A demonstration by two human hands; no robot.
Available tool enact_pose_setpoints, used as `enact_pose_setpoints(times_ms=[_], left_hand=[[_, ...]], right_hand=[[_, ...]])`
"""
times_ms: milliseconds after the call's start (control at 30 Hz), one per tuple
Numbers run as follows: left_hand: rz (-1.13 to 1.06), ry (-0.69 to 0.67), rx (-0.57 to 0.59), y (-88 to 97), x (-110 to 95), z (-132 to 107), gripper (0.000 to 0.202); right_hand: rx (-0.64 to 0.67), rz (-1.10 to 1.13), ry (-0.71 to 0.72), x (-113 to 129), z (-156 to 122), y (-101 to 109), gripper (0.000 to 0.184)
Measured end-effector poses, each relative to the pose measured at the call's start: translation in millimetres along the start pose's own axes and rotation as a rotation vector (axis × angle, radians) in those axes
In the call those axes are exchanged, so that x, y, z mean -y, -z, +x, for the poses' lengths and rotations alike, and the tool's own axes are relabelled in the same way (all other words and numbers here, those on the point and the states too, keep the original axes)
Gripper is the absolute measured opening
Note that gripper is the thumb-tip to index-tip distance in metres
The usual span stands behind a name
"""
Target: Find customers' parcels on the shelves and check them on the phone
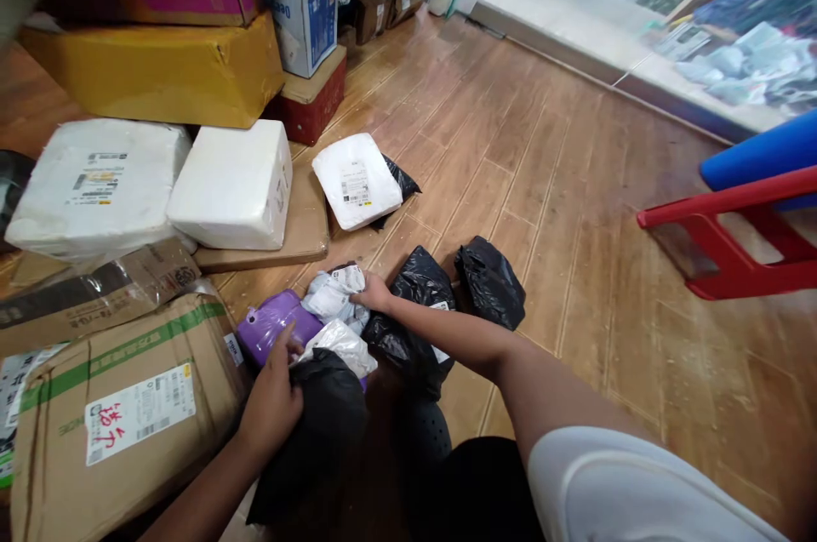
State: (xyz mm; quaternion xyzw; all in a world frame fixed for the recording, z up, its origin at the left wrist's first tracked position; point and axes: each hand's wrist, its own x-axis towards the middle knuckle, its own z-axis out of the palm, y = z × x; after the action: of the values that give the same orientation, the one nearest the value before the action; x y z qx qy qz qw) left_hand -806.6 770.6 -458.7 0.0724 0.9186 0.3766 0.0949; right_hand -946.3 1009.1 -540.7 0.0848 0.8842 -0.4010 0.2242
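My right hand [374,293] is closed on the edge of a small pale grey plastic parcel [328,295] with a white label. The parcel lies against a purple mailing bag [276,322]. My left hand [274,393] is beside the purple bag, its fingers partly stretched and its thumb against a black plastic bag [322,419]. Between the hands is a crumpled white plastic parcel [341,346], partly covered by the black bag. Under my right forearm lies a shiny black parcel [414,295], with another black parcel [490,280] to its right.
A taped carton [140,406] stands at the left. White wrapped boxes [233,185] and a labelled white parcel [357,180] are farther back, near a yellow box [159,70]. A red plastic stool [734,227] is at the right, on the wooden floor [574,185].
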Motion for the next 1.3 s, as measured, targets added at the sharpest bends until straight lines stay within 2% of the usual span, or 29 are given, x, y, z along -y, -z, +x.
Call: enact_pose_setpoints(times_ms=[100, 200, 267, 333, 400, 467, 533, 567, 633, 700, 733, 767, 800, 867, 933, 1000, 1067, 1100, 1167, 1233, 1300], left_hand=[[0.143, -0.128, -0.087, -0.1, -11, 9, 0.101], [0.324, -0.184, -0.164, 2.8, -21, 15, 0.104], [0.393, -0.214, -0.232, 8.6, -29, 15, 0.103], [0.460, -0.247, -0.273, 17.5, -39, 15, 0.097], [0.534, -0.250, -0.267, 27.7, -50, 16, 0.082], [0.538, -0.254, -0.202, 36.6, -57, 19, 0.052], [0.472, -0.334, -0.145, 42.7, -55, 25, 0.022], [0.440, -0.399, -0.145, 44.7, -49, 27, 0.014], [0.404, -0.534, -0.191, 46.7, -30, 29, 0.012], [0.384, -0.615, -0.255, 46.7, -8, 28, 0.015], [0.362, -0.622, -0.261, 46.1, 2, 26, 0.017], [0.329, -0.601, -0.251, 45.2, 10, 23, 0.017], [0.285, -0.558, -0.234, 44.1, 15, 20, 0.015], [0.194, -0.451, -0.191, 42.4, 19, 15, 0.010], [0.170, -0.361, -0.164, 41.8, 18, 12, 0.008], [0.251, -0.305, -0.143, 41.9, 15, 11, 0.009], [0.384, -0.291, -0.125, 41.5, 12, 12, 0.014], [0.443, -0.307, -0.126, 41.0, 10, 13, 0.015], [0.535, -0.366, -0.145, 39.1, 6, 17, 0.017], [0.598, -0.445, -0.162, 37.4, 3, 22, 0.019], [0.612, -0.559, -0.137, 36.8, 4, 26, 0.027]], right_hand=[[0.055, 0.185, 0.282, 23, -39, 13, 0.036], [0.173, 0.319, 0.661, 47, -79, 32, 0.034], [0.243, 0.286, 0.801, 60, -100, 47, 0.033], [0.320, 0.228, 0.865, 71, -116, 57, 0.030], [0.404, 0.156, 0.898, 78, -127, 61, 0.028], [0.479, 0.084, 0.913, 81, -136, 58, 0.031], [0.526, 0.112, 0.918, 75, -138, 51, 0.039], [0.501, 0.166, 0.897, 67, -135, 48, 0.044], [0.258, 0.250, 0.743, 40, -119, 49, 0.048], [-0.216, 0.139, 0.374, 2, -93, 56, 0.050], [-0.384, 0.008, 0.150, -19, -79, 60, 0.061], [-0.444, -0.099, -0.064, -39, -66, 65, 0.082], [-0.433, -0.158, -0.203, -57, -55, 69, 0.092], [-0.309, -0.180, -0.305, -82, -41, 73, 0.087], [-0.171, -0.122, -0.243, -92, -39, 78, 0.059], [-0.132, -0.084, -0.124, -94, -46, 91, 0.038], [-0.275, -0.174, -0.045, -96, -53, 113, 0.037], [-0.393, -0.255, -0.066, -99, -56, 126, 0.040], [-0.568, -0.370, -0.238, -106, -55, 153, 0.041], [-0.598, -0.356, -0.413, -114, -50, 175, 0.032], [-0.598, -0.288, -0.447, -116, -44, 187, 0.027]])
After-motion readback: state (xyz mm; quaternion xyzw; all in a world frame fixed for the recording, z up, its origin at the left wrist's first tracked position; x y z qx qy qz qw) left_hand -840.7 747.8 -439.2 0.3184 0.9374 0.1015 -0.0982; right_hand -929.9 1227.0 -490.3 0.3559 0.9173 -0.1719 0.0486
